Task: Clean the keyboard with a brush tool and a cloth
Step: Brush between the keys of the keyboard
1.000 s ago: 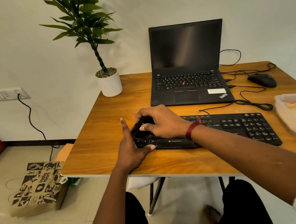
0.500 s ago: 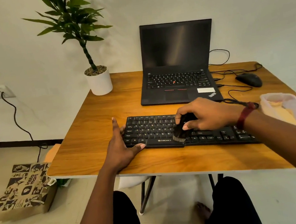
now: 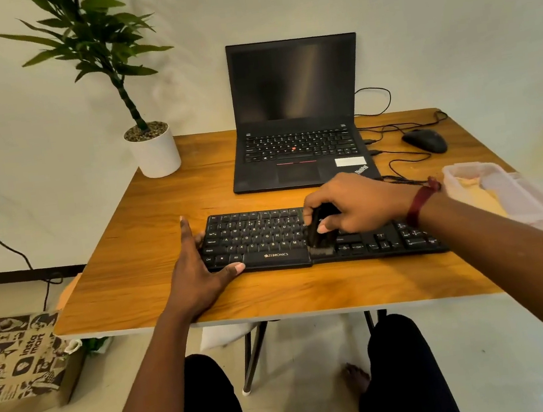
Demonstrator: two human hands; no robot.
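A black keyboard (image 3: 260,238) lies across the front of the wooden table (image 3: 137,244). My left hand (image 3: 199,274) rests flat against the keyboard's left end, fingers straight, thumb along its front edge. My right hand (image 3: 356,205) grips a small black brush (image 3: 317,237) over the middle of the keyboard, just right of the space bar. The bristles touch the bottom key row. A clear plastic box (image 3: 517,197) at the table's right edge has something pale yellow inside; whether it is the cloth I cannot tell.
An open black laptop (image 3: 297,123) stands behind the keyboard. A black mouse (image 3: 425,140) and loose cables (image 3: 395,161) lie at the back right. A white potted plant (image 3: 154,148) is at the back left. A printed paper bag (image 3: 21,363) stands on the floor, left.
My right hand has swept the brush from the keyboard's left end to its middle. The left hand stays at the left end. The camera view has shifted slightly.
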